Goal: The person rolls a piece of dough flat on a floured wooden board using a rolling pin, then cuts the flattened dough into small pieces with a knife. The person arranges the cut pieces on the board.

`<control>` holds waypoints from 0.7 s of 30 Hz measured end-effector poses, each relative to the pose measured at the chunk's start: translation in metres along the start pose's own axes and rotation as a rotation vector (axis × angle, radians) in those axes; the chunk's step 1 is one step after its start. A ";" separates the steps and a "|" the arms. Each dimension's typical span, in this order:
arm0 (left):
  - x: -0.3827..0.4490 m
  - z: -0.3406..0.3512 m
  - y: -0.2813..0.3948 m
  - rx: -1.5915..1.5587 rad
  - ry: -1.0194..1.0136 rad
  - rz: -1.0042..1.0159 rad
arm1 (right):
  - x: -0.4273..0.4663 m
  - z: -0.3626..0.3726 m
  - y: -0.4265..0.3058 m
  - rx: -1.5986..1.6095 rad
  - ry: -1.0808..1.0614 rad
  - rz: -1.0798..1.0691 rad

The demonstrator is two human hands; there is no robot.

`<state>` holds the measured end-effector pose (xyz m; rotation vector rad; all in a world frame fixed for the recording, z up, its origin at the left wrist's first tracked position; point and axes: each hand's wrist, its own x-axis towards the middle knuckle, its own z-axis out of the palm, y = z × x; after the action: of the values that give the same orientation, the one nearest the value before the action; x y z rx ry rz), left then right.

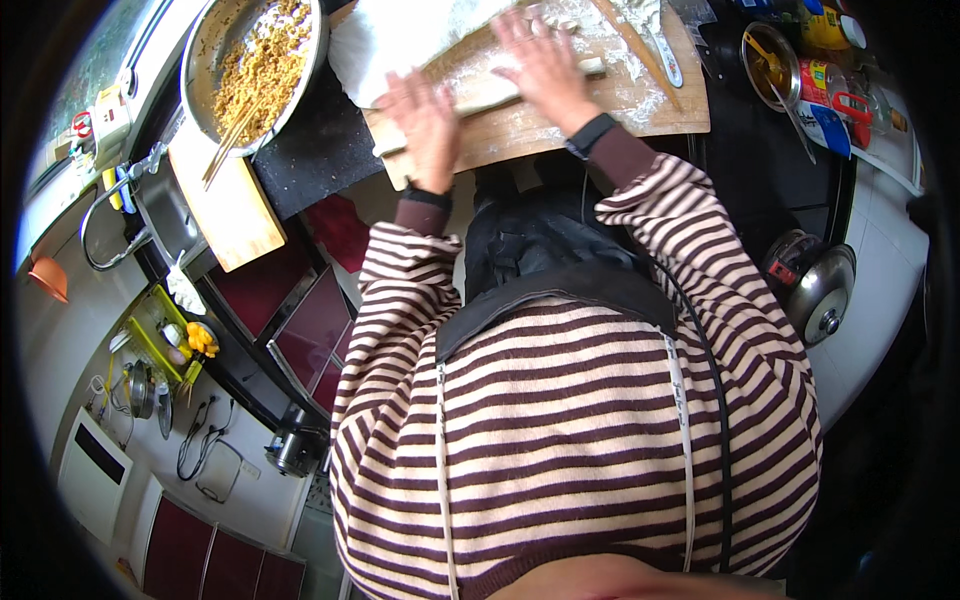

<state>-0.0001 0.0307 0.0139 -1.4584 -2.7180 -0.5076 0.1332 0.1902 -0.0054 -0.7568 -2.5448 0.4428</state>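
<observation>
A long rope of white dough [487,97] lies across a floured wooden board [517,139]. My left hand [424,124] rests flat over its left part, fingers spread, and a dough end shows beyond the wrist side. My right hand [541,67], also flat with fingers apart, lies over the rope's right part; the dough's tip shows just past it. Behind my hands, a white cloth [405,45] covers the board's far left. To the right of my right hand lie a wooden rolling pin [637,52] and a utensil with a pale patterned handle [667,60].
A large metal bowl [320,67] of crumbly filling, with chopsticks [232,139], stands left. Below it a cutting board [232,217] lies beside the sink [169,214]. At right are a metal pot [791,60] with a yellow spoon, bottles, and a glass lid [821,296] lower down.
</observation>
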 end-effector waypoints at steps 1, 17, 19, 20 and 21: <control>0.003 0.008 0.014 -0.035 -0.069 0.122 | 0.001 0.007 -0.014 -0.052 -0.114 -0.014; -0.037 0.018 0.016 0.043 -0.086 -0.011 | -0.040 -0.002 -0.008 -0.120 -0.043 0.254; -0.033 0.017 0.010 0.036 -0.144 -0.018 | -0.039 0.000 -0.002 -0.062 -0.029 0.290; -0.038 0.014 0.008 0.045 -0.176 0.002 | -0.040 -0.002 0.000 -0.058 -0.019 0.295; -0.047 0.010 0.006 0.058 -0.183 0.038 | -0.052 -0.011 0.000 -0.056 -0.057 0.287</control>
<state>0.0324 -0.0013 -0.0014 -1.6126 -2.8071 -0.3060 0.1776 0.1622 -0.0129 -1.1531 -2.5175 0.4926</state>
